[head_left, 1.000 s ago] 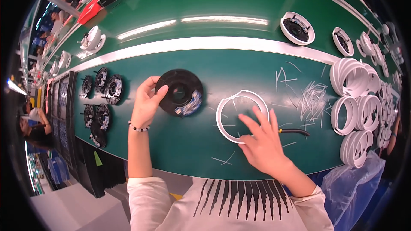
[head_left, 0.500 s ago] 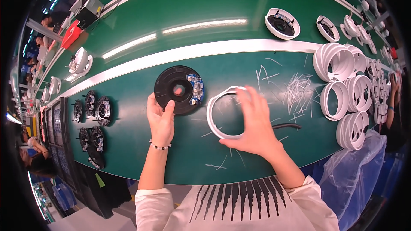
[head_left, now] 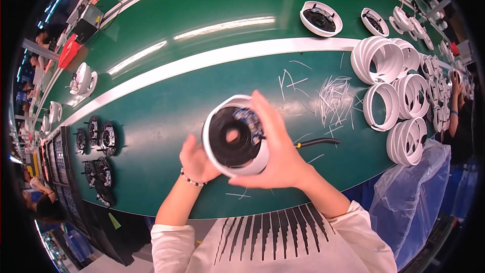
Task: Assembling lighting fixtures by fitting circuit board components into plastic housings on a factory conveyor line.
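In front of me a black round plate (head_left: 220, 144) with a blue circuit board (head_left: 247, 121) sits inside a white plastic ring (head_left: 208, 154). My right hand (head_left: 278, 151) grips the ring's right side, thumb low and fingers at the upper edge. On the lower left, my left hand (head_left: 199, 164) supports the plate from behind. Its thumb stands off the ring, and a blurred fingertip shows through the plate's centre hole; its other fingers are mostly hidden. Whether the plate is fully seated in the ring I cannot tell.
Several black plates with boards (head_left: 107, 138) stand at the left. White rings (head_left: 381, 106) are stacked at the right beside scattered thin white strips (head_left: 333, 96). A dark-handled tool (head_left: 321, 142) lies right of my hand. Beyond the white rail are white housings (head_left: 305, 15). Clear plastic sheeting (head_left: 409, 192) hangs at right.
The black plate and white ring, held apart before, are now together, the plate inside the ring. My right hand has moved left with the ring; my left thumb has come off the plate's face.
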Demonstrator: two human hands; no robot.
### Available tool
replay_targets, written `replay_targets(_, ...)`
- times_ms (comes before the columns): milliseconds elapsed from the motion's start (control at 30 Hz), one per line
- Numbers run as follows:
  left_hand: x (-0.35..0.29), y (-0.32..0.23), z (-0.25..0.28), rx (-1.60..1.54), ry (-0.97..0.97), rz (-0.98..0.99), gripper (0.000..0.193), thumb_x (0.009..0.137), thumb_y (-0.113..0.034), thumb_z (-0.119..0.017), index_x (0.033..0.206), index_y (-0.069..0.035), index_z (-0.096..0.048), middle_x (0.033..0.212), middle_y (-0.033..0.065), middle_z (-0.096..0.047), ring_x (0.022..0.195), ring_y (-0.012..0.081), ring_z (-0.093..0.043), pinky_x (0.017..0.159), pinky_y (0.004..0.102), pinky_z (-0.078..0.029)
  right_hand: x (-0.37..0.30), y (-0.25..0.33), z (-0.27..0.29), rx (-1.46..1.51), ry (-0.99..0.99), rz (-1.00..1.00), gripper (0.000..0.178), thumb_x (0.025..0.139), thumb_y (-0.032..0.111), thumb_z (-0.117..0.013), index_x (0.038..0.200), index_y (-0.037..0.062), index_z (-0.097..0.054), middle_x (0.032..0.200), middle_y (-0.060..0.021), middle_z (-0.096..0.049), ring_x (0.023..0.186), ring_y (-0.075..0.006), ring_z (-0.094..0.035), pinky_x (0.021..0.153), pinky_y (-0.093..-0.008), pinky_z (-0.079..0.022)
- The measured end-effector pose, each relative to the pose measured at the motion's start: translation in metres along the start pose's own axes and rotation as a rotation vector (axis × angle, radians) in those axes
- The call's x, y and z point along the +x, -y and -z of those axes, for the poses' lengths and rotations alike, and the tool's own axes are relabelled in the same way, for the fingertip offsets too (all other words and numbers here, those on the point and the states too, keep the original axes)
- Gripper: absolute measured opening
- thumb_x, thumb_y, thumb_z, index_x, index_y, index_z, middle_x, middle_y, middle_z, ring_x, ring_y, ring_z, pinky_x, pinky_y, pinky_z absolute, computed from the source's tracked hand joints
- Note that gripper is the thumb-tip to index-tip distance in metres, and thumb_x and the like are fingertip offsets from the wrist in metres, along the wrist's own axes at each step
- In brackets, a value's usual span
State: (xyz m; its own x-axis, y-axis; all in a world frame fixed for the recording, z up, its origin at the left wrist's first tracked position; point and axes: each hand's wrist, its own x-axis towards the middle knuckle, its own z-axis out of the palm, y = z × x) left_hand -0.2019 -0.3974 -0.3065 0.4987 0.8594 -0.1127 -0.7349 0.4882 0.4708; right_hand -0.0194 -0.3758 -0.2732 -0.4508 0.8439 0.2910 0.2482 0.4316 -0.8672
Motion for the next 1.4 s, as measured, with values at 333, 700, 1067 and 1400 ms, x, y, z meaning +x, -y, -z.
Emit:
replay_targets(333,0.013,0.008,-0.016,-0.399,-0.242,0.008,0.063,0.084,-0.055,-0.022,0.121,-0.008,-0.04,0.121,0.0148,-0.044,0.108,0.0304,-0.046,0.092,0.0444,-0.037,-0.004,0.017,-0.006,-0.344,0.129,0.101,0.1,0.045,0.023,-0.077,0.127,0.0056,-0.023,0.132,-0.0241,-0.014,0.115,-0.0416,-0.025,0.088,-0.0485,-0.029)
replay_targets(700,0.004,0.022,0.0,-0.033,-0.231,-0.059,0.094,0.067,-0.078,-0.025,0.128,-0.006,-0.029,0.125,0.0131,-0.039,0.113,0.0278,-0.041,0.092,0.0431,-0.036,0.004,0.008,-0.005,-0.353,0.098,-0.037,0.106,0.044,0.04,-0.076,0.124,-0.0038,-0.023,0.123,-0.02,-0.028,0.108,-0.0381,-0.034,0.087,-0.0451,-0.028)
replay_targets(1067,0.054,0.017,-0.044,0.061,-0.389,-0.162,0.05,0.072,-0.031,-0.045,0.111,0.0,-0.046,0.106,0.0151,-0.053,0.097,0.026,-0.052,0.088,0.0358,-0.041,-0.015,-0.013,-0.01,-0.306,-0.46,0.039,0.1,0.058,0.043,-0.069,0.129,-0.004,-0.015,0.13,-0.0246,-0.024,0.118,-0.042,-0.024,0.094,-0.0547,-0.016)
replay_targets(1400,0.238,-0.048,-0.006,0.152,-0.397,-0.302,0.035,0.088,-0.022,-0.034,0.111,0.004,-0.04,0.115,0.0171,-0.046,0.108,0.0267,-0.044,0.095,0.0408,-0.034,-0.082,-0.039,0.113,-0.882,-0.762,-0.188,0.059,0.061,0.016,-0.065,0.114,0.0004,-0.043,0.115,-0.0157,-0.045,0.105,-0.0309,-0.041,0.09,-0.04,-0.028)
